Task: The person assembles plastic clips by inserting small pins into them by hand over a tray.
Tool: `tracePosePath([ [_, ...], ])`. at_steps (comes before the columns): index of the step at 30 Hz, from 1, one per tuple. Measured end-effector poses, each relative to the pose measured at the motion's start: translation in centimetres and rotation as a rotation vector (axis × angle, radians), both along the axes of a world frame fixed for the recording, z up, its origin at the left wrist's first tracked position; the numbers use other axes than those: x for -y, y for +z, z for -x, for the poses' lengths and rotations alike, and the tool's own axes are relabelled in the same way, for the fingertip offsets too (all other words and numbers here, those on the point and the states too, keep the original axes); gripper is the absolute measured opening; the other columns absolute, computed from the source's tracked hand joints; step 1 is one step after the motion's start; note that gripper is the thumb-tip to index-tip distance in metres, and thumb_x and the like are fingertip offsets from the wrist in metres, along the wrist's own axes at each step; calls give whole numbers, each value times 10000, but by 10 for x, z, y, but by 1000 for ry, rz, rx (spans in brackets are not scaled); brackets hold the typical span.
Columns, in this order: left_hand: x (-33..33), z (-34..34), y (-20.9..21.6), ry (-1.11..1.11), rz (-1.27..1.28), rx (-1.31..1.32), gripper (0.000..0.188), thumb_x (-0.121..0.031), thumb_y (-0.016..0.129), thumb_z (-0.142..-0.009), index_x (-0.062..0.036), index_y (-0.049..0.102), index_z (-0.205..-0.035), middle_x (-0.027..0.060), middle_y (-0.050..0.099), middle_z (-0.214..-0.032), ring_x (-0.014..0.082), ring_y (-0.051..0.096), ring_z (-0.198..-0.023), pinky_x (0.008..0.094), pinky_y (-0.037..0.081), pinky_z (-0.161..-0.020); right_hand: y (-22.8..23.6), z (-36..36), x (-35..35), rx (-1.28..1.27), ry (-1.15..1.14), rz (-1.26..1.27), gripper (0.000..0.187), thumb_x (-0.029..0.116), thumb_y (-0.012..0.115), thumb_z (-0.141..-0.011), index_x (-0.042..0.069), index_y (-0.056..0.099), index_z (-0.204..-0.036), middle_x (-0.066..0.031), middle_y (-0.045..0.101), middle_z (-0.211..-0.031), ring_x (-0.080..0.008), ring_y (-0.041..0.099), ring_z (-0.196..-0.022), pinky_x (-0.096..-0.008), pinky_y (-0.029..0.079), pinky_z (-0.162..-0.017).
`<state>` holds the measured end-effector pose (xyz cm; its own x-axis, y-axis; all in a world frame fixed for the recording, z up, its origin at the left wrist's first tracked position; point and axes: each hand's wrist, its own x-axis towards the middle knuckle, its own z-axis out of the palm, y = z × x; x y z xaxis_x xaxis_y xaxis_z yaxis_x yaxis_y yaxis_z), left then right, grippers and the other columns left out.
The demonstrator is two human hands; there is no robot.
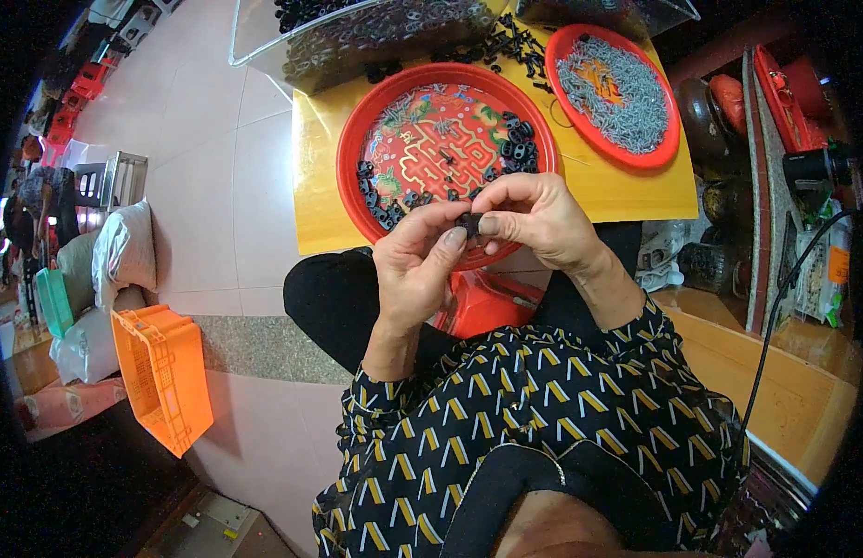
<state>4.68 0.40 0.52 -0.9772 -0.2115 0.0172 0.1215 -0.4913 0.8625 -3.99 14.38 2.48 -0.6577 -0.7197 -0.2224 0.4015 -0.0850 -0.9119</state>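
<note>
Above the near rim of a round red tray (349, 139), my two hands meet around a small black plastic part (469, 223). My left hand (414, 256) pinches it from the left between thumb and fingers. From the right, my right hand (543, 223) pinches the same piece with thumb and forefinger. Fingertips cover much of the part, so its exact kind cannot be made out. Inside the tray, black plastic pieces (518, 139) lie along the right and near sides, and grey metal screws (403, 112) are scattered at the far left over a patterned red bottom.
A smaller red tray (674, 139) full of grey screws (636, 102) stands at the right on the yellow table (627, 195). Behind are a clear bin (310, 56) of black parts and loose black pieces (520, 46). An orange crate (185, 372) sits on the floor at left.
</note>
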Motion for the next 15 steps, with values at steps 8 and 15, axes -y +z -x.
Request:
tracePosePath([
  [8, 3, 0, 6, 28, 309, -75, 213, 21, 535, -789, 57, 536, -998, 83, 575, -905, 120, 566, -799, 228, 470, -705, -4, 8, -1, 43, 115, 91, 181, 97, 653, -728, -11, 554, -834, -43, 561, -772, -109, 571, -639, -216, 506, -563],
  [15, 2, 2, 6, 66, 385, -109, 207, 71, 552, -736, 49, 570, -941, 88, 594, -855, 118, 564, -776, 224, 457, -689, -6, 12, -1, 13, 159, 131, 193, 109, 662, -722, -1, 553, -836, -36, 559, -781, -106, 570, -654, -211, 496, -560],
])
